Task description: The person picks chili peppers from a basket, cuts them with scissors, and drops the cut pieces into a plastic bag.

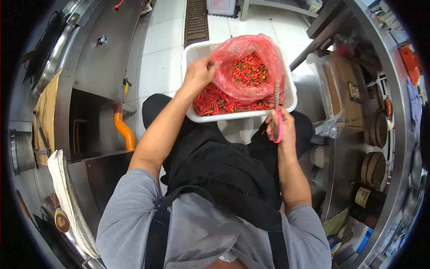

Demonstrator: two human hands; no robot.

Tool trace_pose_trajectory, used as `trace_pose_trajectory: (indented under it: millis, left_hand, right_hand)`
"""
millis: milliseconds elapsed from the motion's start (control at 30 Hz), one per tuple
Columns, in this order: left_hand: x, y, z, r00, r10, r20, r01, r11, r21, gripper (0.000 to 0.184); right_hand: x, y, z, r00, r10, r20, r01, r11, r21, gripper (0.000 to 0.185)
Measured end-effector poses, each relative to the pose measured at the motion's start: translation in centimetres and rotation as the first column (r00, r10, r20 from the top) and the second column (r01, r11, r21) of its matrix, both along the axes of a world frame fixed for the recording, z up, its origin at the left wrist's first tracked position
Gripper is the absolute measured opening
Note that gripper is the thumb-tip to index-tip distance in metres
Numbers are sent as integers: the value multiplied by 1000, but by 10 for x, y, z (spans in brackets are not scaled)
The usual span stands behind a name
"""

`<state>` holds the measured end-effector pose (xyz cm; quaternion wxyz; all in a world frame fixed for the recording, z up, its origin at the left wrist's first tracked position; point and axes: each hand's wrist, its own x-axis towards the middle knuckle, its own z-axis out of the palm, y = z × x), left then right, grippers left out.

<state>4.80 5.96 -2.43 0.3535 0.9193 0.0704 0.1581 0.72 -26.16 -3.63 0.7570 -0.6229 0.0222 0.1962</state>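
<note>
A white plastic basket rests in front of me by my knees. In its near left part lie whole red chillies. A translucent red plastic bag sits open on top of them, with cut red and green chilli pieces inside. My left hand is at the bag's left edge, its fingers closed in a pinch on the plastic; their tips are partly hidden. My right hand grips pink-handled scissors over the basket's near right corner, the blades pointing away from me along the bag's right side.
A steel counter with an orange pipe below stands on my left. Steel shelving with a cardboard box and containers is on my right. White floor tiles and a drain grate lie beyond the basket.
</note>
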Motion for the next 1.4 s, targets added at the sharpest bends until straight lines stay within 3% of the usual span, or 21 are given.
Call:
trace_pose_trajectory:
  millis: [67, 133, 167, 233, 267, 367, 467, 567, 600, 633, 700, 767, 833, 967, 1033, 1133, 1233, 1300, 1400]
  left_hand:
    - [-7, 22, 5, 999, 48, -22, -48, 999, -6, 19]
    - [-13, 37, 11, 969, 55, -242, -28, 993, 116, 20]
    - [-16, 38, 11, 967, 60, -249, -30, 992, 123, 20]
    - [-22, 40, 7, 915, -73, -396, 194, 942, 275, 21]
    - [-25, 37, 4, 881, -92, -464, 239, 933, 268, 24]
    - [-29, 22, -11, 806, -75, -588, 412, 783, 466, 19]
    - [-41, 13, -30, 871, -65, -486, 394, 683, 614, 17]
    - [-36, 4, -24, 874, -78, -479, 374, 737, 563, 16]
    - [-33, 2, -21, 875, -68, -480, 361, 753, 550, 14]
    - [-34, 4, -18, 862, -108, -495, 401, 742, 537, 13]
    - [-34, 5, -21, 817, -89, -570, 437, 741, 510, 14]
    - [-34, 0, -5, 753, -78, -654, 452, 784, 426, 19]
    - [-37, 4, -4, 770, -201, -605, 488, 797, 356, 18]
    - [-51, -10, 28, 809, -224, -543, 384, 901, 200, 21]
    - [-54, -7, 23, 861, -321, -394, 366, 930, 43, 28]
    - [-60, -9, 21, 907, -313, -281, 304, 950, -78, 29]
    - [-65, -13, 27, 910, -294, -292, 296, 954, -39, 26]
    - [-65, -7, 13, 914, -287, -289, 298, 955, -6, 25]
    - [-69, -6, 9, 925, -239, -296, 260, 965, 35, 24]
  right_hand:
    - [-2, 2, -2, 1000, -4, 31, 4, 1000, -3, 31]
    - [-1, 9, -4, 999, -2, 45, 3, 1000, -31, 32]
    - [-1, 13, -4, 999, -4, 39, 6, 998, -60, 34]
    - [-1, 19, 0, 1000, -6, 31, 9, 997, -82, 35]
    - [0, 22, 3, 1000, -4, 24, 7, 993, -117, 36]
    - [0, 24, 3, 1000, -2, 16, 4, 992, -128, 37]
    - [-2, 23, -2, 1000, 6, 14, -5, 993, -116, 36]
    - [1, 14, -16, 999, -29, -14, 29, 999, -30, 33]
    - [1, 10, -8, 999, 28, 17, -25, 991, -128, 33]
    - [-1, 10, -5, 1000, 16, -1, -16, 997, -70, 35]
    - [0, 7, -13, 998, 57, 38, -50, 988, -143, 41]
    - [-1, 8, -2, 999, 53, 3, -53, 997, -61, 40]
    - [-2, 10, 2, 998, 65, 18, -64, 995, -76, 37]
    - [-5, 11, 0, 998, 49, 31, -47, 997, -66, 45]
    - [-7, 12, -3, 998, 52, 45, -49, 996, -72, 47]
    - [-8, 13, -5, 993, 64, 99, -54, 993, -101, 51]
    - [-12, 15, -4, 995, 52, 90, -40, 990, -132, 43]
    - [-11, 14, -7, 995, 48, 92, -39, 995, -91, 57]
    - [-13, 12, -7, 995, 35, 96, -22, 990, -136, 54]
